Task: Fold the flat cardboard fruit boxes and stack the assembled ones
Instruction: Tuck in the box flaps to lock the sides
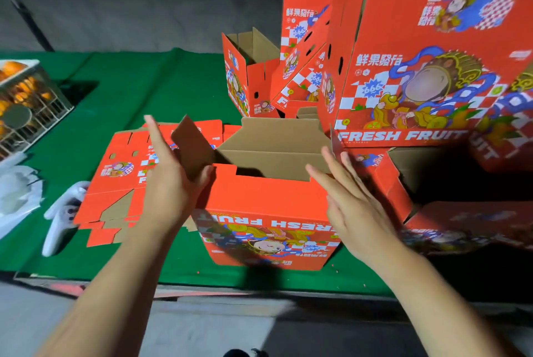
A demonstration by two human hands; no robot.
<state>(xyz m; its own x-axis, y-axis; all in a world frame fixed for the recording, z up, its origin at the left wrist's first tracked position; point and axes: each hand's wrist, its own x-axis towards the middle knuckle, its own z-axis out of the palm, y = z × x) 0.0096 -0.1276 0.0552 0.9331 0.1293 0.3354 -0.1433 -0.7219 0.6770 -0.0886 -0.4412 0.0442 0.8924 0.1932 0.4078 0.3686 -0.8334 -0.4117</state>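
A green cloth covers the table [178,88], set against a dark grey backdrop, and the work is spread across it. Several red fruit boxes already stand assembled at the right: a stack of finished boxes [427,68] rises at the far right, with a smaller open one [248,74] behind and to its left, so a good part of the folding looks done. In the middle, near the table's front edge, the box in hand [268,212] stands upright with its top open, its brown inside showing. The left hand [170,180] holds the left side flap [193,146], thumb curled against the cardboard while the fingers lie straight along it. The right hand [349,201] is spread flat, fingers straight, at the box's right edge, gripping nothing. This box seems squared up but its top flaps are not yet tucked, and it is not yet on the stack. Just left of it lies a pile of flat blanks [121,180], so more folding remains. A wire crate of oranges [31,100] sits at the far left.
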